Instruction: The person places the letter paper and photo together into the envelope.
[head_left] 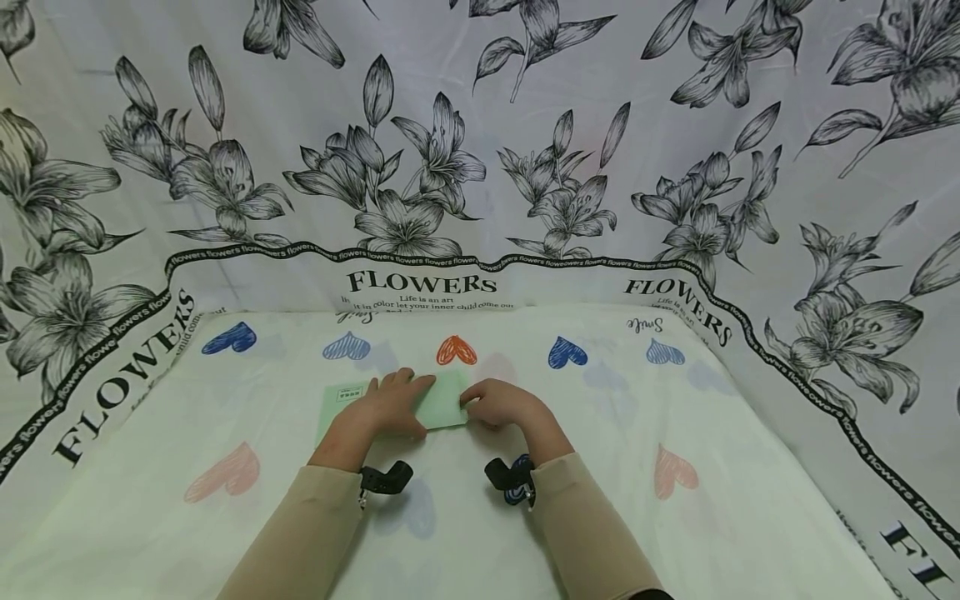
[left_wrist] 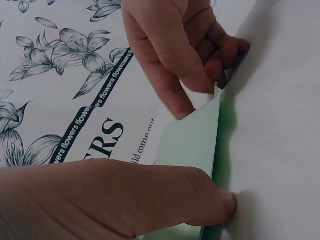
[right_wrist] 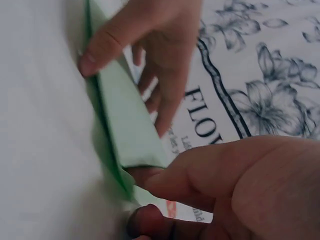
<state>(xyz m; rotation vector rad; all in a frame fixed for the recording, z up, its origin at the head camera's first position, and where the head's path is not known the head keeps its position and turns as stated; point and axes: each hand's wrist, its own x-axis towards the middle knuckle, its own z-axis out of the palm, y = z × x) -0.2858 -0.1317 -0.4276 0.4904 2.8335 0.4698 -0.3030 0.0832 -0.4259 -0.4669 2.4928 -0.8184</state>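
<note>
A light green folded piece of paper [head_left: 444, 402], with a small printed box near its left end, lies on the cloth. My left hand [head_left: 388, 407] spans it from above, thumb over the near edge and fingers over the far edge. At the paper's right end, my right hand [head_left: 508, 403] curls its fingers and pinches the end. In the right wrist view, a dark gap shows at that end of the paper [right_wrist: 131, 120], with a fingertip of the right hand [right_wrist: 220, 185] at the gap. The left wrist view shows the paper [left_wrist: 192, 137] tilted, its near edge slightly raised.
A white cloth [head_left: 480, 533] printed with coloured hearts covers the table. Behind and at the sides hangs a white curtain [head_left: 525, 225] with black flower prints and lettering. Black straps with camera mounts [head_left: 386, 478] sit on both wrists, at the ends of beige sleeves [head_left: 300, 533].
</note>
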